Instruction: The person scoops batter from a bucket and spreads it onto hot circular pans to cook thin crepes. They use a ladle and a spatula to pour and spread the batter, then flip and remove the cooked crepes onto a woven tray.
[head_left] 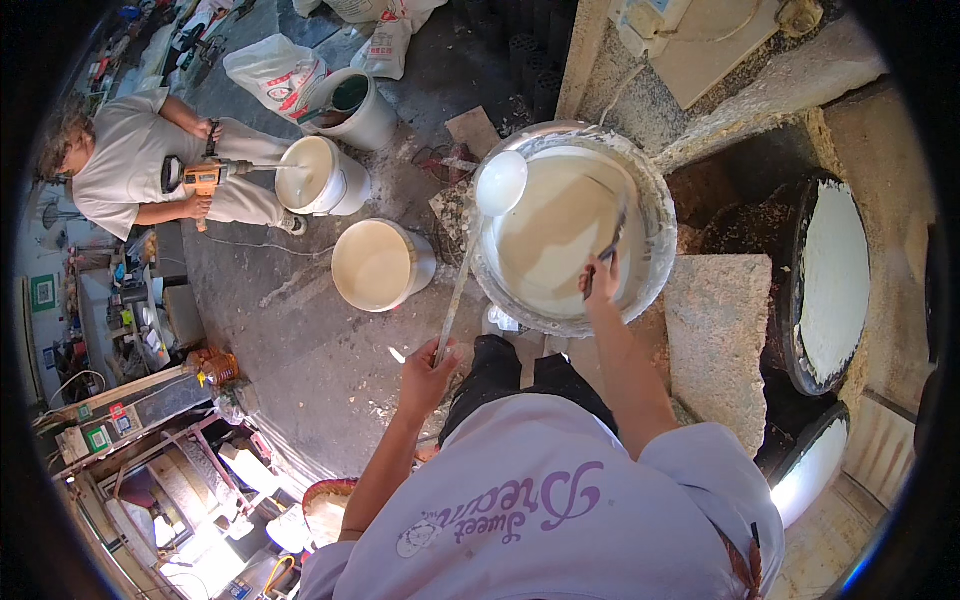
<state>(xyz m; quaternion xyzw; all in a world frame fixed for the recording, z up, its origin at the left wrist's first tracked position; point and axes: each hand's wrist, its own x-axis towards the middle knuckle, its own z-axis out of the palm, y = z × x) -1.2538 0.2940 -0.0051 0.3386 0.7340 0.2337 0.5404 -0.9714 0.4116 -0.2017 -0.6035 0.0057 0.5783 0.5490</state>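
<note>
the round tub (660, 225) holds creamy, pale liquid (535, 265).

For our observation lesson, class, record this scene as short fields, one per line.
Left hand's grip: ladle, by its handle
Right hand's grip: dark-handled tool, over the tub
Tub contents: pale, creamy liquid
Ladle bowl: white, over tub's left edge
Left of tub: bucket of similar liquid
Co-worker: holding orange drill, its shaft reaching into another bucket

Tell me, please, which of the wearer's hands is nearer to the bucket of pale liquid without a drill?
Left. The left hand, gripping the ladle, is on the wearer's side of the bucket; the right hand, holding a dark-handled tool, is farther right, over the basin.
</note>
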